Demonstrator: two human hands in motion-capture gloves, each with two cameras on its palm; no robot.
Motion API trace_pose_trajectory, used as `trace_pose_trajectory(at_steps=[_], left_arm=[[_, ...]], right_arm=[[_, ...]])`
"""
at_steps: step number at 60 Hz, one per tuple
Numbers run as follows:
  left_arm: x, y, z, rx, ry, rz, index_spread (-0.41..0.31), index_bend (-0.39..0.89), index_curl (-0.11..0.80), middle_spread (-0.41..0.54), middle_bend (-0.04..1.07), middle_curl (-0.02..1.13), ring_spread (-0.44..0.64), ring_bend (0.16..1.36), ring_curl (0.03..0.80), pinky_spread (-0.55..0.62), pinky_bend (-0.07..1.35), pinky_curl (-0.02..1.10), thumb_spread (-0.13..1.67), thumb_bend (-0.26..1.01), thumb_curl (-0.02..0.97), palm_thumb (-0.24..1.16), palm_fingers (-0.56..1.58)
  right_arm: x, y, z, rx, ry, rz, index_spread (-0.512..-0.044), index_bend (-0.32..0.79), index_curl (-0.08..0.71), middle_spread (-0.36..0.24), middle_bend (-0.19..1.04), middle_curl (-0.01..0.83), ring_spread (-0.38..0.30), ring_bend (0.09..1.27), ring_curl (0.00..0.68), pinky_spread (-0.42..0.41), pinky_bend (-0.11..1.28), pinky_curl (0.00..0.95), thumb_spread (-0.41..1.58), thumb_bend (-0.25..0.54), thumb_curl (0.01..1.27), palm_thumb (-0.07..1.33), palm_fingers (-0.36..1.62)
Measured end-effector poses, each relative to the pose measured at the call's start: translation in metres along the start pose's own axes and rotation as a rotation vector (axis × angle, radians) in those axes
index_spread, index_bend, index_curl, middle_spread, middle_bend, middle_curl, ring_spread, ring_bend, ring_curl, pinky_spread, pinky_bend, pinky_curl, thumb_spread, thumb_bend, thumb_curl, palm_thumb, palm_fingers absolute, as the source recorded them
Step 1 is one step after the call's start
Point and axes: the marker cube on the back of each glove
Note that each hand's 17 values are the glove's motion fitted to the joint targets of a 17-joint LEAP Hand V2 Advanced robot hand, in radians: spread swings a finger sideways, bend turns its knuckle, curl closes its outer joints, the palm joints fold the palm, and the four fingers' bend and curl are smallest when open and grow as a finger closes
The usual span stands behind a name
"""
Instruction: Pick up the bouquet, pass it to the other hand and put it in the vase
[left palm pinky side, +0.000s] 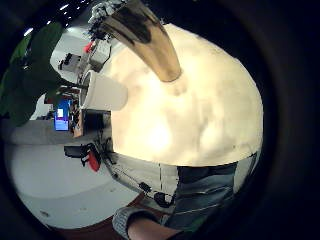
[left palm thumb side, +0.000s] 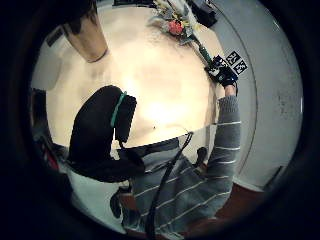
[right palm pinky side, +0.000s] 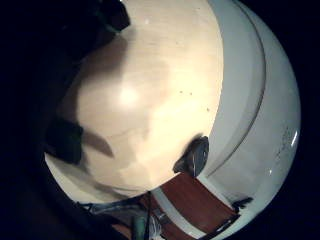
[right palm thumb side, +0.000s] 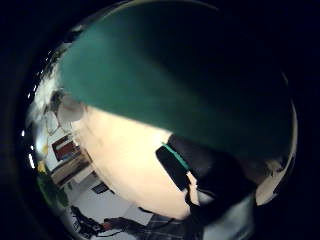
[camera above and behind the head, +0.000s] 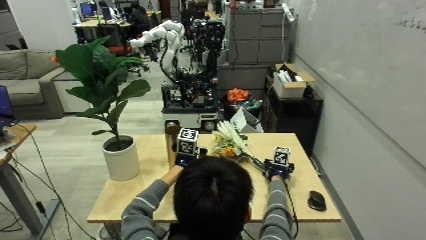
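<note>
The bouquet (camera above and behind the head: 229, 143) lies on the wooden table (camera above and behind the head: 133, 200), its white, orange and yellow flowers pointing to the far edge. My right hand (camera above and behind the head: 278, 171) grips its dark green stem end (right palm thumb side: 175, 85) at the table's right; the left thumb side palm view shows that hand (left palm thumb side: 225, 75) on the stem, with the flowers (left palm thumb side: 175, 24) beyond. A tall golden-brown vase (camera above and behind the head: 172, 135) stands upright at the back, left of the flowers. My left hand (camera above and behind the head: 183, 159) hovers over the table just in front of the vase (left palm pinky side: 145, 35) and holds nothing; its thumb (left palm thumb side: 100, 130) hangs relaxed.
A white pot (camera above and behind the head: 122, 159) with a large-leaved plant (camera above and behind the head: 100, 75) stands at the table's left, beside the vase. A dark computer mouse (camera above and behind the head: 317, 200) lies near the front right corner. The person's head (camera above and behind the head: 212, 192) hides the middle front of the table.
</note>
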Motion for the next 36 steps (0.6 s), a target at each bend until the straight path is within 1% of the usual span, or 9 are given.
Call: trace_pose_trajectory(at_steps=[3, 6, 8, 14, 17, 19, 22, 28, 36], left_arm=[[-0.001, -0.007, 0.004, 0.013, -0.005, -0.004, -0.077, 0.17, 0.393, 0.126, 0.17, 0.31, 0.29, 0.38, 0.289, 0.27, 0.24, 0.37, 1.17, -0.02, 0.312, 0.40, 0.40], [-0.001, -0.007, 0.002, 0.019, -0.006, -0.011, -0.077, 0.17, 0.393, 0.126, 0.17, 0.31, 0.29, 0.38, 0.289, 0.27, 0.24, 0.37, 1.17, -0.02, 0.312, 0.39, 0.40], [0.001, 0.001, -0.003, 0.011, 0.000, -0.011, -0.077, 0.17, 0.393, 0.126, 0.17, 0.31, 0.29, 0.38, 0.290, 0.27, 0.24, 0.37, 1.16, -0.02, 0.312, 0.40, 0.40], [0.001, 0.009, -0.008, 0.015, -0.009, -0.006, -0.077, 0.17, 0.393, 0.126, 0.17, 0.31, 0.29, 0.38, 0.290, 0.27, 0.24, 0.37, 1.16, -0.02, 0.311, 0.40, 0.40], [-0.001, 0.011, -0.010, 0.016, -0.025, -0.009, -0.077, 0.18, 0.395, 0.126, 0.16, 0.31, 0.29, 0.38, 0.290, 0.27, 0.24, 0.37, 1.16, -0.02, 0.311, 0.40, 0.40], [-0.002, 0.005, -0.008, 0.022, -0.028, -0.015, -0.077, 0.18, 0.395, 0.126, 0.16, 0.31, 0.29, 0.38, 0.290, 0.27, 0.24, 0.37, 1.16, -0.02, 0.311, 0.40, 0.40], [-0.003, -0.001, -0.008, 0.036, -0.027, -0.024, -0.077, 0.17, 0.396, 0.126, 0.16, 0.31, 0.29, 0.38, 0.290, 0.27, 0.24, 0.37, 1.16, -0.02, 0.311, 0.40, 0.40], [-0.006, -0.004, -0.015, 0.035, 0.002, -0.039, -0.077, 0.18, 0.396, 0.126, 0.16, 0.31, 0.29, 0.38, 0.290, 0.27, 0.23, 0.37, 1.16, -0.02, 0.310, 0.40, 0.40], [-0.018, -0.004, -0.038, 0.004, 0.089, -0.081, -0.085, 0.19, 0.406, 0.119, 0.16, 0.31, 0.29, 0.37, 0.287, 0.26, 0.22, 0.36, 1.16, -0.02, 0.310, 0.40, 0.42]], right_arm=[[-0.003, 0.005, 0.003, 0.005, 0.007, 0.052, -0.274, 0.32, 0.194, 0.057, 0.23, 0.345, 0.101, 0.55, 0.290, 0.257, 0.67, 0.321, 1.06, 0.038, 0.31, 0.47, 0.30], [0.002, 0.023, 0.009, -0.156, 0.090, 0.308, -0.259, 0.37, 0.226, 0.024, 0.22, 0.342, 0.074, 0.52, 0.276, 0.240, 0.60, 0.300, 1.12, 0.081, 0.32, 0.56, 0.42], [0.003, 0.028, 0.008, -0.161, 0.124, 0.385, -0.224, 0.46, 0.270, 0.000, 0.22, 0.346, 0.034, 0.51, 0.273, 0.210, 0.57, 0.291, 1.16, 0.134, 0.33, 0.66, 0.61], [-0.014, 0.012, -0.009, 0.197, 0.060, 0.097, -0.193, 0.55, 0.338, -0.026, 0.23, 0.360, -0.049, 0.48, 0.277, 0.156, 0.45, 0.269, 1.21, 0.198, 0.35, 0.81, 0.88], [-0.014, 0.011, -0.015, 0.273, 0.076, 0.113, -0.192, 0.46, 0.340, -0.062, 0.32, 0.393, -0.103, 0.52, 0.297, 0.065, 0.41, 0.263, 1.22, 0.214, 0.35, 0.85, 1.07], [-0.017, 0.010, -0.021, 0.332, 0.079, 0.116, -0.195, 0.32, 0.333, -0.094, 0.41, 0.432, -0.142, 0.62, 0.347, -0.098, 0.50, 0.302, 1.22, 0.220, 0.35, 0.88, 1.32], [-0.027, 0.007, -0.030, 0.425, 0.029, 0.064, -0.203, 0.26, 0.350, -0.121, 0.52, 0.484, -0.163, 0.76, 0.410, -0.161, 0.58, 0.351, 1.18, 0.177, 0.34, 0.86, 1.50], [-0.018, -0.004, -0.061, 0.696, 0.006, 0.170, -0.211, 0.37, 0.405, -0.145, 0.68, 0.558, -0.179, 0.87, 0.481, -0.204, 0.66, 0.408, 1.13, 0.100, 0.32, 0.81, 1.53], [-0.006, 0.011, -0.078, 0.719, -0.123, 0.257, -0.207, 0.54, 0.496, -0.153, 0.80, 0.618, -0.182, 0.97, 0.535, -0.219, 0.71, 0.461, 1.10, 0.059, 0.32, 0.84, 1.48]])
